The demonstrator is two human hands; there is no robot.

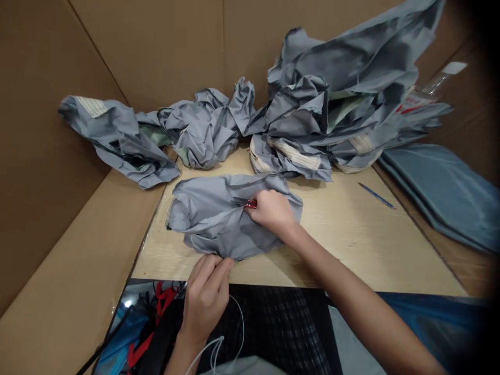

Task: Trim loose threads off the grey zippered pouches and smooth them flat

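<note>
A crumpled grey fabric piece [219, 213] lies on the light wooden board [351, 239] in front of me. My left hand [207, 291] pinches its near edge, fingers closed on the cloth. My right hand [271, 211] rests on top of the fabric and grips a small tool with a red handle [250, 204], its dark metal tip pointing left onto the cloth.
Heaps of similar grey fabric [320, 109] lie along the back against cardboard walls [156, 47]. A flat stack of blue-grey pieces [445, 187] sits at the right. A blue pen [377, 196] lies on the board. Red straps and white cords [156, 323] are below the near edge.
</note>
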